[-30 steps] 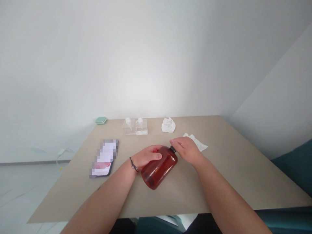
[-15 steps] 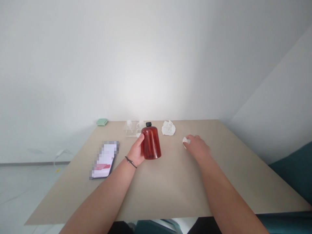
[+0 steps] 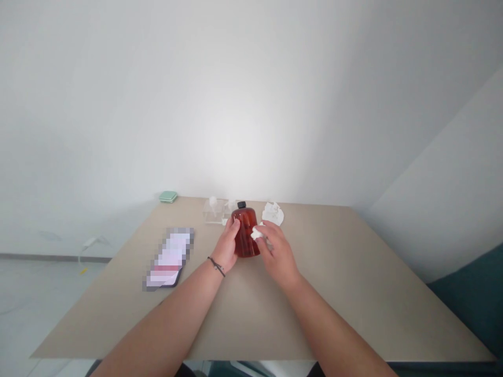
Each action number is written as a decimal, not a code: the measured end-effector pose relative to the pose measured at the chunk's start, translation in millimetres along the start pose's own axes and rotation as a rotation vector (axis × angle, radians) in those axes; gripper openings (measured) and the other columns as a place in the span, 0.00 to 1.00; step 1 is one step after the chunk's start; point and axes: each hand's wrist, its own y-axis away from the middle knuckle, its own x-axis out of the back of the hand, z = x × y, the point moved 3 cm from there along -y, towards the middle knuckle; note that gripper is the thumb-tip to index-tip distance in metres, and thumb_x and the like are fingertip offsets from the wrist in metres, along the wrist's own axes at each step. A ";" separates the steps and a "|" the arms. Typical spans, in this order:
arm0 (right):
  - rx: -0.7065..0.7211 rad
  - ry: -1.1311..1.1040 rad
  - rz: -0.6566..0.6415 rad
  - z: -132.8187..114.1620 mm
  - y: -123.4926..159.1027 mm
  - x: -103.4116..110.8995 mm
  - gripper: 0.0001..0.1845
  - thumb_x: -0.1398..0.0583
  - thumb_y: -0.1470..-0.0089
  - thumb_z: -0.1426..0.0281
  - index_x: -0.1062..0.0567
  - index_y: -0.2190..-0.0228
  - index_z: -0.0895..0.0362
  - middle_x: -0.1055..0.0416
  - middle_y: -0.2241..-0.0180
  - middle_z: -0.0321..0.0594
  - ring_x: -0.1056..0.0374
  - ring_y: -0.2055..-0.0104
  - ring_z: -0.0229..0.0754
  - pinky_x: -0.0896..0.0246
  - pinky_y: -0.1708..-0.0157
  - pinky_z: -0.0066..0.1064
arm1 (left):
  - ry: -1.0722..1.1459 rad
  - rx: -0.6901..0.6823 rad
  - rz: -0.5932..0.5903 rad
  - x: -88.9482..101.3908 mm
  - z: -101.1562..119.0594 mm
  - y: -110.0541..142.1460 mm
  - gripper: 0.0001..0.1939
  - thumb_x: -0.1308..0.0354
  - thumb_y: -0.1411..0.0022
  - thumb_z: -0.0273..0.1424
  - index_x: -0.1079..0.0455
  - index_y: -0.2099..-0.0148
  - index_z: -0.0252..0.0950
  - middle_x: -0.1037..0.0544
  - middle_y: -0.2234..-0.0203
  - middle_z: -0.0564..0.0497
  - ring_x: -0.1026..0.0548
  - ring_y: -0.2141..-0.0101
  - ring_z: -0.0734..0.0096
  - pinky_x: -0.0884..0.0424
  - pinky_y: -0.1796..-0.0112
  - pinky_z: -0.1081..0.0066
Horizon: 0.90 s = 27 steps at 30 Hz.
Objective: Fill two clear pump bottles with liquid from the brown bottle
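An amber-red bottle (image 3: pixel 245 230) with a black cap is gripped on its left side by my left hand (image 3: pixel 227 245). It leans slightly to the left. Pinched in the fingers of my right hand (image 3: pixel 278 255) is a small wad of white tissue (image 3: pixel 257 232), which is at the bottle's right side. Part of the wad is hidden by my fingers. Just behind my right hand lies a larger crumpled white tissue (image 3: pixel 272 213) on the table.
Clear plastic items with white tops (image 3: pixel 214 211) stand behind the bottle, partly hidden by it. A phone (image 3: pixel 170 257), its screen blurred out, lies to the left on the beige table (image 3: pixel 251 319). A small green case (image 3: pixel 168 196) sits at the far left corner, by the wall.
My right hand has moved left with the tissue wad, from the bare tabletop to the bottle's side. My left hand still holds the bottle, nearly in place.
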 end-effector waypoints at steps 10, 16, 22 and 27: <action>-0.101 -0.156 0.004 -9.0 -6.2 -31.3 0.31 0.56 0.33 0.53 0.46 0.33 0.47 0.67 0.27 0.34 0.70 0.26 0.46 0.65 0.29 0.47 | -0.305 -0.306 0.082 -12.2 11.1 13.7 0.26 0.38 0.39 0.44 0.33 0.41 0.42 0.26 0.45 0.47 0.31 0.41 0.60 0.41 0.39 0.66; -0.313 -0.472 0.084 6.4 -14.8 -8.0 0.37 0.57 0.35 0.48 0.58 0.31 0.45 0.55 0.29 0.37 0.54 0.29 0.46 0.51 0.33 0.46 | -0.234 -0.127 -0.244 -23.2 -2.3 19.1 0.50 0.26 0.52 0.38 0.46 0.31 0.44 0.28 0.42 0.45 0.31 0.41 0.51 0.36 0.41 0.61; -0.442 -0.841 -0.003 8.3 -16.2 -0.7 0.36 0.50 0.40 0.46 0.40 0.35 0.47 0.35 0.37 0.42 0.33 0.41 0.52 0.30 0.48 0.43 | -0.039 0.232 -0.362 -21.6 -6.2 28.2 0.46 0.29 0.49 0.44 0.44 0.33 0.44 0.24 0.46 0.44 0.23 0.52 0.55 0.29 0.51 0.60; -0.501 -0.879 0.042 12.1 -11.0 -4.1 0.37 0.52 0.39 0.45 0.44 0.34 0.45 0.34 0.38 0.42 0.29 0.47 0.51 0.27 0.56 0.42 | -0.001 0.406 -0.431 -21.6 -5.1 26.2 0.37 0.33 0.48 0.53 0.32 0.42 0.38 0.19 0.58 0.43 0.20 0.60 0.55 0.27 0.56 0.58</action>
